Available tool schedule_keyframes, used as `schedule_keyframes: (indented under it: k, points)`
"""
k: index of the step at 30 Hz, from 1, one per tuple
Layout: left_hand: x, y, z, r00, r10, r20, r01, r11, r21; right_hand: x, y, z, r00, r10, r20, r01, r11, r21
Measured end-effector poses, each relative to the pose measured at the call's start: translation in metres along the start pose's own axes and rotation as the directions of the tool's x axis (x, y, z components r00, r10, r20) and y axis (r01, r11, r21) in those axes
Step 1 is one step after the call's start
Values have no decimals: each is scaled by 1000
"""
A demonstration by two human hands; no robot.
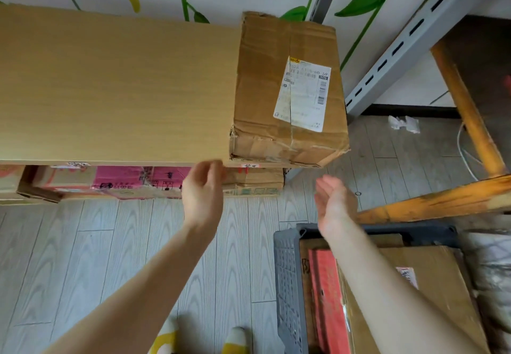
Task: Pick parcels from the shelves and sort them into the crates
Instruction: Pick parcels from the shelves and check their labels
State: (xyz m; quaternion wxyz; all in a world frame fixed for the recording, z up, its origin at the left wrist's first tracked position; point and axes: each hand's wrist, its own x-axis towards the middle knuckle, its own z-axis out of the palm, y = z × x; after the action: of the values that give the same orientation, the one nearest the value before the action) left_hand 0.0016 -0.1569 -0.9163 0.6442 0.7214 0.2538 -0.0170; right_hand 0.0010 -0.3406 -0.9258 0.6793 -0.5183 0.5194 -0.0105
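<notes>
A worn brown cardboard parcel [287, 88] with a white shipping label stands on the right end of a light wooden shelf [116, 88], its corner overhanging the edge. My left hand [203, 190] is raised just below the shelf's front edge, left of the parcel, fingers apart and empty. My right hand [333, 201] is lifted below the parcel's right corner, palm turned inward, fingers spread, holding nothing. A grey plastic crate [289, 279] sits on the floor at the lower right, holding a red flat parcel [326, 298] and a brown box [431, 284].
Under the shelf lie a pink-printed carton [132, 180] and another brown box [254, 182]. A grey slotted metal rack upright [398, 46] and an orange wooden frame [464, 110] stand at right. Crumpled paper [403, 124] lies on the grey plank floor [83, 256].
</notes>
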Motion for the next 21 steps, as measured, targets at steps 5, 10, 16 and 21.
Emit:
schedule_keyframes:
  k: [5, 10, 16, 21]
  points:
    - [25, -103, -3, 966, -166, 196, 104, 950, 293, 54, 97, 17, 998, 11, -67, -22, 986, -168]
    - [94, -183, 17, 983, -41, 181, -42, 903, 428, 132, 166, 60, 971, -208, -122, 179, 961, -209]
    - [167, -255, 40, 976, 49, 211, -124, 926, 357, 212, 208, 94, 902, -392, -179, 365, 916, -169]
    - [185, -279, 43, 968, 91, 234, -132, 977, 166, 232, 225, 100, 872, -468, -147, 451, 883, -132]
